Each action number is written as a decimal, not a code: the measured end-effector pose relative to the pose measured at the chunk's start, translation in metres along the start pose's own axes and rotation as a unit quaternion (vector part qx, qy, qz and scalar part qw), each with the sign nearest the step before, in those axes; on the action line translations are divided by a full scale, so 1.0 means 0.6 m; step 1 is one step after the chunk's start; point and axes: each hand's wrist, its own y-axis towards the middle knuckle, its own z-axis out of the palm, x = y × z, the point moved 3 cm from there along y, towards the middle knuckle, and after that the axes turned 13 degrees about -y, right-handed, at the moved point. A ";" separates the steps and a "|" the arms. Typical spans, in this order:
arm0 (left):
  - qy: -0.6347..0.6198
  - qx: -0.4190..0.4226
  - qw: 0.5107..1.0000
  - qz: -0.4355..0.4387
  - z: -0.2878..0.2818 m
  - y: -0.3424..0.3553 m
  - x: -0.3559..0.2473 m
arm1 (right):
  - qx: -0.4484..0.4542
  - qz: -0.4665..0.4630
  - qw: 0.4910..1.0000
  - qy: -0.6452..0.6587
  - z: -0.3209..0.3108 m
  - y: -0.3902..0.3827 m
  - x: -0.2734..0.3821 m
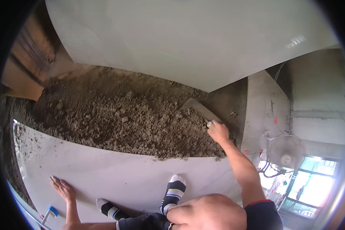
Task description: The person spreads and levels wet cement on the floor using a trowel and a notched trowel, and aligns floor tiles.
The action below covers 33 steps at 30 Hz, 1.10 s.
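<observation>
My right hand [219, 132] grips the handle of a flat trowel [198, 108], whose blade lies on a bed of loose brown mortar [119, 111]. The mortar fills a strip between two large white tiles. My left hand [62, 189] rests flat, fingers spread, on the near white tile [122, 172]. My two feet in black-and-white striped socks [174, 193] stand on that same tile, and my bare knee shows at the lower edge.
A second large white tile [188, 42] lies beyond the mortar. A stack of cardboard boxes [28, 57] stands at the far left. A white fan [286, 153] and a window are at the right. A blue-tipped tool [50, 213] lies by my left hand.
</observation>
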 end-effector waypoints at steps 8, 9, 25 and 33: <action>-0.051 -0.005 0.998 -0.026 -0.006 -0.002 -0.036 | 0.138 -0.226 0.964 0.037 -0.034 -0.068 0.204; -0.047 -0.012 0.998 -0.040 -0.010 0.001 -0.035 | 0.133 -0.240 0.961 0.035 -0.041 -0.065 0.214; -0.237 -0.042 0.967 -0.077 -0.049 0.024 -0.096 | 0.097 -0.444 0.883 -0.117 -0.350 -0.061 0.562; -0.255 -0.082 0.958 -0.107 -0.095 0.022 -0.069 | 0.146 -0.562 0.809 0.097 -0.710 -0.323 1.240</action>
